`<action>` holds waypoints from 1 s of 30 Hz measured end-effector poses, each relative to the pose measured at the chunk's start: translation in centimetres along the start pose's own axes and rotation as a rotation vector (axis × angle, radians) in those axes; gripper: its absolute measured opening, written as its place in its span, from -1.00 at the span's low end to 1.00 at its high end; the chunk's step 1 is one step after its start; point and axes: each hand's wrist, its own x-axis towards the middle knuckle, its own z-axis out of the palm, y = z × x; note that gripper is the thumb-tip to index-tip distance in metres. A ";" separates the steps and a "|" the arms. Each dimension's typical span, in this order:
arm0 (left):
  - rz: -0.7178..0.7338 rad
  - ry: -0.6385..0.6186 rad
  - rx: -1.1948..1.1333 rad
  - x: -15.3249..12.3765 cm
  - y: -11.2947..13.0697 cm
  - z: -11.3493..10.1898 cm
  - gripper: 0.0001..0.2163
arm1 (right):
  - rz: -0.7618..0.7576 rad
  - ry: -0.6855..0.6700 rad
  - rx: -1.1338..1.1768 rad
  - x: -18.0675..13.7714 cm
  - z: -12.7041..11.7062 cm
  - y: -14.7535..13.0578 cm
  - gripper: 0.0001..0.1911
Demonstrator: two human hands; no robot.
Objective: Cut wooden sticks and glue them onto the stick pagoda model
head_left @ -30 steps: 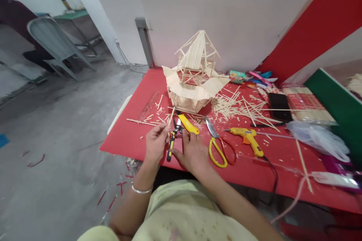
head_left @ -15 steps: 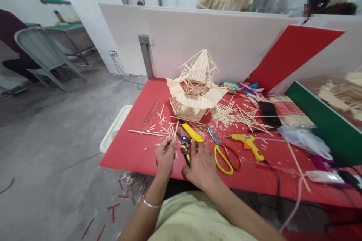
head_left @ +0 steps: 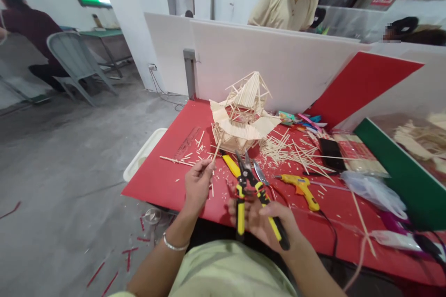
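Note:
Between the thumb and fingers of my left hand [head_left: 198,183] is a thin wooden stick [head_left: 218,147], tilted up toward the model. My right hand [head_left: 266,222] holds black-and-yellow pliers [head_left: 245,178], jaws pointing away from me and handles spread apart. A tiered model building of wooden sticks [head_left: 242,125] stands behind both hands. Beside the pliers lie a yellow utility knife [head_left: 230,164] and scissors [head_left: 260,171], the scissors partly hidden by the pliers and my hand.
A yellow glue gun [head_left: 302,189] lies to the right, its cord running off the front edge. Loose sticks [head_left: 296,151] and scraps are scattered over the red tabletop [head_left: 156,178]. A clear ruler [head_left: 188,141] lies left. White panels [head_left: 265,51] close off the back, with a person [head_left: 282,2] beyond.
My right hand has picked the pliers up off the table, and their handles are now spread. The stick in my left hand now tilts more to the right. The view has shifted slightly.

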 end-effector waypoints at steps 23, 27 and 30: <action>0.337 -0.251 0.444 -1.9 2.9 5.2 -0.85 | -0.235 0.346 -0.980 1.7 -3.2 0.8 -0.22; 0.342 -0.260 0.468 -1.7 2.7 5.2 -0.84 | -0.232 0.341 -0.994 2.1 -3.1 1.2 -0.24; 0.354 -0.264 0.493 -1.4 2.4 5.0 -0.84 | -0.216 0.337 -0.975 2.3 -2.9 1.0 -0.24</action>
